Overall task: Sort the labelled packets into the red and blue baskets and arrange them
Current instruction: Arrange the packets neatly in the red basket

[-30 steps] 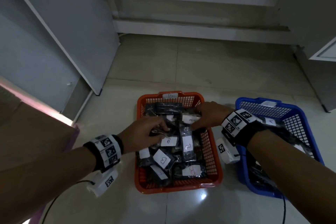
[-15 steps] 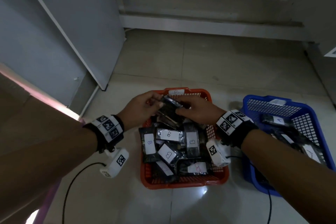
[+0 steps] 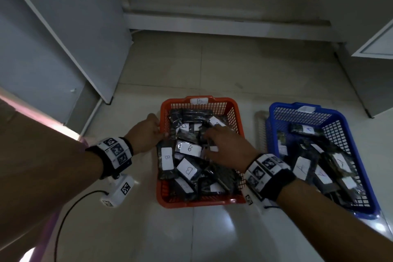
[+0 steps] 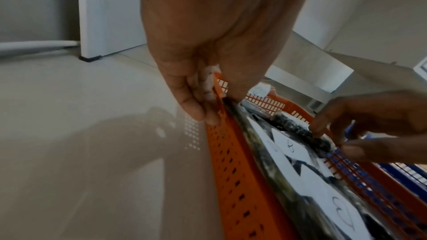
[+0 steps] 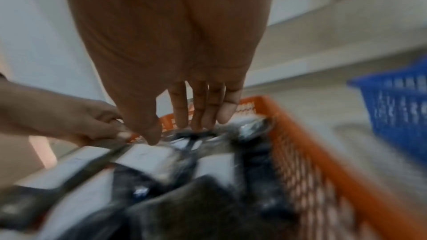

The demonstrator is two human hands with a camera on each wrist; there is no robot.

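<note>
The red basket point(image 3: 200, 203), tagged B on its far rim, stands on the floor full of dark packets with white B labels point(image 3: 188, 148). My left hand point(image 3: 148, 132) grips its left rim point(image 4: 217, 98), fingers outside the wall and thumb inside. My right hand point(image 3: 223, 144) lies over the middle of the pile, its fingers point(image 5: 203, 109) held fairly straight with the tips touching the top packets point(image 4: 298, 129). To the right, the blue basket point(image 3: 276, 110) holds dark packets labelled A point(image 3: 302, 168). The right wrist view is blurred.
Both baskets sit on pale floor tiles point(image 3: 212, 236). A white cabinet panel point(image 3: 85, 49) stands at the left, a wall ledge point(image 3: 212, 27) runs behind, and another cabinet point(image 3: 374, 49) is at the right. A black cable point(image 3: 63, 219) trails on the floor near my left arm.
Half a second ago both hands held a dark packet above the red basket's far end. Now the left hand has moved to the left rim and the right hand has dropped onto the pile.
</note>
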